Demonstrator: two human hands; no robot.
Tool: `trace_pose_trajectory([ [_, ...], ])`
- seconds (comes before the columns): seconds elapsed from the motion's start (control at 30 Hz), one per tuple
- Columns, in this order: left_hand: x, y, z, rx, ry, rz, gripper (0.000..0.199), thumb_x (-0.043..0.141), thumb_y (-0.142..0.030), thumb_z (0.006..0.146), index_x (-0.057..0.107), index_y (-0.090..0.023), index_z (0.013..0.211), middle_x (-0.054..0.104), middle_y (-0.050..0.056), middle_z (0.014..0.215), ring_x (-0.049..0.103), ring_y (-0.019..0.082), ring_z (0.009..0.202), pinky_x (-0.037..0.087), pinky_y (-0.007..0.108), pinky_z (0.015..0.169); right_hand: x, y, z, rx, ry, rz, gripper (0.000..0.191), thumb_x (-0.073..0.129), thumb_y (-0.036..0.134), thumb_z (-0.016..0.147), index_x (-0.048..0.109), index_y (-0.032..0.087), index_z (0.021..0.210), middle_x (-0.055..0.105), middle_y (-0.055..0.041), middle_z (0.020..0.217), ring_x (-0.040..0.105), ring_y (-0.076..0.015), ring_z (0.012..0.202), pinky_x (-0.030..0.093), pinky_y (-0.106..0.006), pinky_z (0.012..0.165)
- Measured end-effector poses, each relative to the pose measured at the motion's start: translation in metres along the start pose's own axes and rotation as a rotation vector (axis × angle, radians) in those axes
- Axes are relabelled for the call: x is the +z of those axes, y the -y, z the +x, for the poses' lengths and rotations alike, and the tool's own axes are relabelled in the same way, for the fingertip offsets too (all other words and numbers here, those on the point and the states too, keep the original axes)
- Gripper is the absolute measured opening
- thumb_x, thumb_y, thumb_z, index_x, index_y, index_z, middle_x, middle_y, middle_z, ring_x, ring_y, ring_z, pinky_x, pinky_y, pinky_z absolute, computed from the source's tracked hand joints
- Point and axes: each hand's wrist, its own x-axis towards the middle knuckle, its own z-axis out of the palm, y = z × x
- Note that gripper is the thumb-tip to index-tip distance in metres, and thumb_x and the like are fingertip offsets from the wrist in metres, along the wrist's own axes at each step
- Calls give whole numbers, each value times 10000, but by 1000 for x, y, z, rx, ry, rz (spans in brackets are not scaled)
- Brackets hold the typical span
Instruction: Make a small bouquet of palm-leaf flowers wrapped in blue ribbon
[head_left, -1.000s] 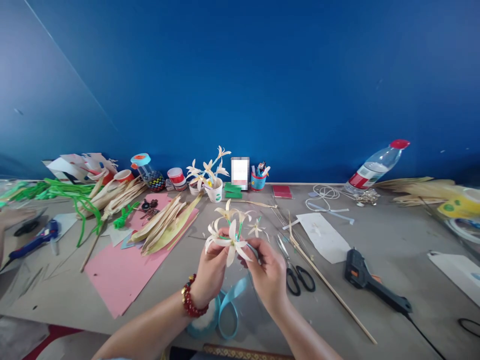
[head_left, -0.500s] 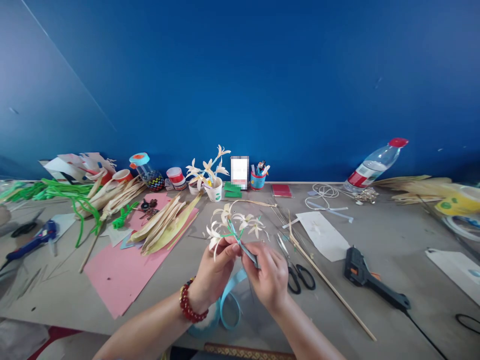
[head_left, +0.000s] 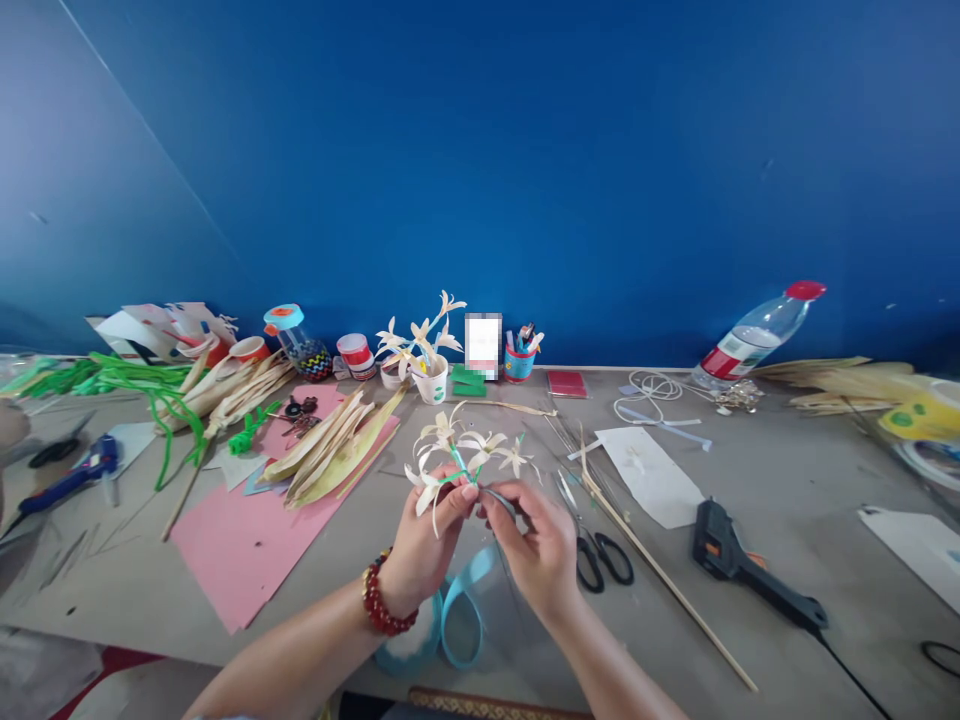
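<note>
My left hand, with a beaded bracelet on its wrist, pinches a spray of pale handmade flowers just below the blossoms. Green and light blue wrapping shows on the short stems. My right hand meets it from the right, thumb and fingers closed on the wrapped stem. Fingers hide part of that stem. Beneath the hands lies light blue ribbon-like tape, looped on the table and partly covered by my left wrist. Black-handled scissors lie beside my right hand.
A thin stick and a black glue gun lie to the right. Pink paper and dried husks are on the left. Behind stand a white cup of similar flowers, a pen holder and a tilted bottle.
My right hand's fingers have shifted on the stem, with the knuckles more opened out. The flower spray has turned slightly in my left hand. The view has moved a little.
</note>
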Motion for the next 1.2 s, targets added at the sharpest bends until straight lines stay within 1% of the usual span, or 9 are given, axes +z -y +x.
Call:
trace_pose_trajectory([
  [0.13,1,1,2,15,70,39,234,837,-326,707,679,-158,670,583,-26,605,517,91,556,431,220,538,3,-2,4,254,65,319,285,641,430,887,633,179,752,627,1,559,552,-119,451,471,-217,430],
  [0.23,0,3,1,0,101,18,241,835,-359,708,692,-166,688,604,-21,598,520,101,519,436,245,512,4,-4,4,326,90,471,326,667,480,855,587,188,733,614,16,543,505,-99,418,447,-210,420],
  [0.33,-2,5,0,-21,70,5,228,836,-337,710,698,-158,679,617,-16,595,524,100,524,444,246,520,3,-4,1,267,49,400,293,645,436,879,581,193,728,612,15,567,519,-108,449,446,-215,443],
  [0.5,-2,6,1,-88,65,-11,224,891,-262,638,713,-149,715,687,4,683,600,109,643,485,242,671,-2,-1,-5,-45,-70,-42,160,598,242,896,628,207,743,649,2,627,578,-138,537,480,-246,548],
  [0.63,-4,5,1,-177,85,-43,270,904,-275,624,720,-149,776,694,8,710,625,117,682,483,247,720,-4,3,-4,-206,-103,-171,125,596,178,881,624,222,767,698,0,669,623,-144,571,505,-248,596],
  [0.73,-5,3,1,-197,84,-77,299,919,-277,594,717,-150,775,691,5,706,615,111,653,478,242,686,-3,6,-2,-210,-99,-125,123,600,159,878,624,220,774,699,8,658,625,-131,546,498,-227,564],
  [0.97,-4,-7,2,-256,243,-113,315,885,-301,632,682,-116,787,612,-3,644,510,90,530,433,236,540,-2,11,-4,-56,28,72,130,595,195,912,640,196,789,646,18,614,583,-107,491,468,-199,499],
  [1.1,-2,-8,2,-233,193,-124,310,892,-268,612,671,-132,782,597,-15,647,494,83,527,416,221,509,-5,14,-2,-36,72,94,135,574,204,917,635,193,797,683,0,674,594,-109,503,477,-204,512],
  [1.2,1,-7,1,-218,163,-104,336,903,-297,609,695,-126,810,614,-12,645,529,91,563,439,223,556,-7,15,0,-92,30,-50,126,587,197,901,610,199,777,650,20,622,588,-110,505,467,-206,536],
])
